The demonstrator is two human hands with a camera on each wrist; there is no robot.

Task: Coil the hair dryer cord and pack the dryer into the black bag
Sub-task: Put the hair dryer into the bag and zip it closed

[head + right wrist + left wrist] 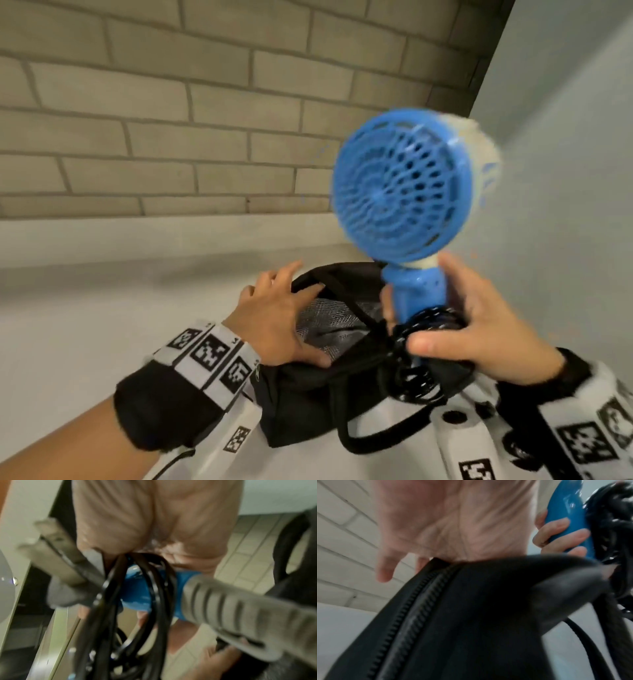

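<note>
R hand [486, 329] clamps dryer [400, 185] handle + coiled cord [430, 317], right over the black bag [301, 404] that L hand [274, 318] spreads open, fingers flat. Loops dangling under R hand prob snag the strap [349, 303] imo.

Right hand [479, 325] gripping hair dryer [400, 185] handle and coiled cord [435, 317]; left hand [274, 318] resting on rim of black bag [308, 394].

Glossy blue plastic hair dryer [400, 185], matt black cloth bag [308, 397] with grey mesh lining [329, 315], shiny black coiled cord [433, 318]
</note>
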